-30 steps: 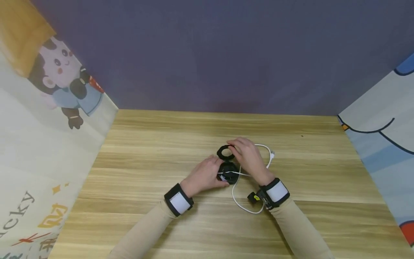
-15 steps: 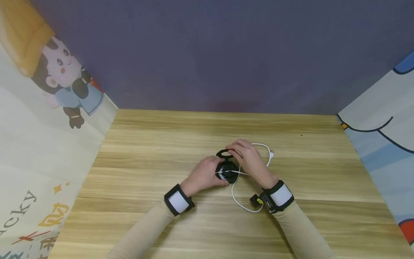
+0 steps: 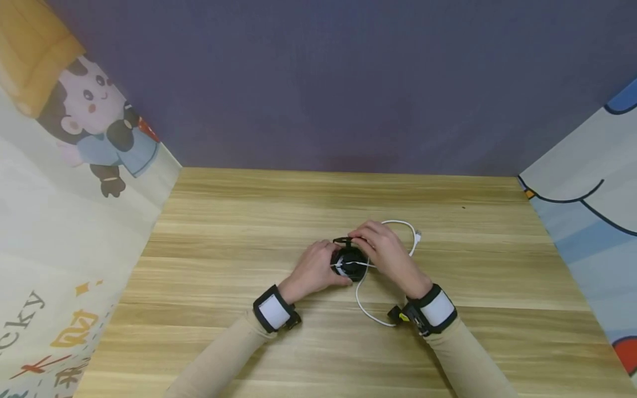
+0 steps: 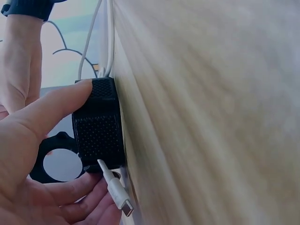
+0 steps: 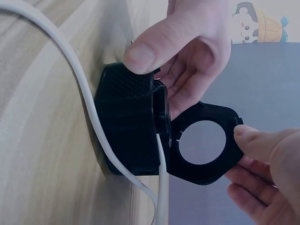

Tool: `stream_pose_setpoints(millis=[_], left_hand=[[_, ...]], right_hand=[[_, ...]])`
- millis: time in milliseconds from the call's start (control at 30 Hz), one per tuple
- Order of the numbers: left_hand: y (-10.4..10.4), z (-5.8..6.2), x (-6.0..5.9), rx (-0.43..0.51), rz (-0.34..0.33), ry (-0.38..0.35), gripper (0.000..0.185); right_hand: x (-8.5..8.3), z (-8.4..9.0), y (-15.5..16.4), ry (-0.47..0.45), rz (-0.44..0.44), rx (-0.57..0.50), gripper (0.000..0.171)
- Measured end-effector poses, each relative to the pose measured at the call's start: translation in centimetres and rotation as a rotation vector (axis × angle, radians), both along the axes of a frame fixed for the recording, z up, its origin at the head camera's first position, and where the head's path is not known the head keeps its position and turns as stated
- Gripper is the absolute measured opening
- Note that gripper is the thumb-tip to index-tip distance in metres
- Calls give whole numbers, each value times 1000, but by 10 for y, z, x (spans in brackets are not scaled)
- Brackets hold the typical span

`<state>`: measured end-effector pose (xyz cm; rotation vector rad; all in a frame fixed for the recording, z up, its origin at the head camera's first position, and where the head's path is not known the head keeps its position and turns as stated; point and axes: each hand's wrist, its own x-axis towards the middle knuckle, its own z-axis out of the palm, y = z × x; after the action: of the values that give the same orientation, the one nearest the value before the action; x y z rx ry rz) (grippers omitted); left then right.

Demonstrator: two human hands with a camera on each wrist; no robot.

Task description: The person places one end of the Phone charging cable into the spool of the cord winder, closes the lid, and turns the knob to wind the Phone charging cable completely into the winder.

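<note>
A black hexagonal cable case (image 5: 126, 136) stands on the wooden table, with a white charging cable (image 5: 86, 93) threaded through it. My left hand (image 3: 316, 268) grips the case body from the left, thumb on the near side and fingers round the far side. The hinged ring-shaped lid (image 5: 201, 174) is tilted up at the back. My right hand (image 3: 385, 246) pinches the lid's edge between thumb and fingers. In the left wrist view, a small USB-C plug (image 4: 119, 194) sticks out of the case beside my left fingers.
The cable loops to the right over the wooden table (image 3: 239, 221), and its larger USB plug (image 3: 417, 237) lies beyond my right hand. A dark wall (image 3: 318, 83) rises behind the table, with printed panels at both sides.
My right hand has swung the lid from leaning back to nearly upright, moving slightly toward the case. My left hand keeps its grip on the case in nearly the same place.
</note>
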<state>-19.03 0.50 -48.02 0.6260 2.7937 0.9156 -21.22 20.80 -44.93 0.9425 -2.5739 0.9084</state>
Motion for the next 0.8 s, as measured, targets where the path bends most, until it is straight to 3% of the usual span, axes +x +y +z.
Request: stream_pose_setpoints(millis=[367, 800], left_hand=[[0, 2, 0, 106, 22, -90, 75], [-2, 2, -1, 113, 48, -128, 64]], right_hand=[[7, -3, 0, 17, -2, -9, 12], [16, -10, 3, 81, 58, -13, 15]])
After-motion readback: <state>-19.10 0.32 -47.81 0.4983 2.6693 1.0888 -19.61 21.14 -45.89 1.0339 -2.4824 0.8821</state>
